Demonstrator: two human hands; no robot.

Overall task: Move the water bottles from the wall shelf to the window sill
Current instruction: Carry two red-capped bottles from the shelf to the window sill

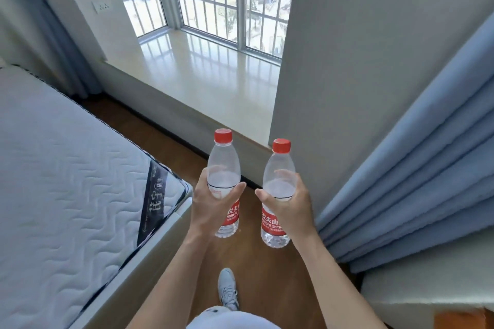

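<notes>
I hold two clear water bottles with red caps and red labels, both upright above the wooden floor. My left hand (211, 203) grips the left bottle (224, 165) around its middle. My right hand (291, 203) grips the right bottle (278, 168) the same way. Each bottle is partly filled. The wide, glossy cream window sill (203, 75) lies ahead and a little below, in front of the barred window (213, 2). The wall shelf is out of view.
A mattress (66, 168) on a bed frame fills the left side. Blue curtains (417, 181) hang at the right beside a white wall (374, 61). A narrow strip of wooden floor (248, 262) runs between them toward the sill. My grey shoe (227, 288) is below.
</notes>
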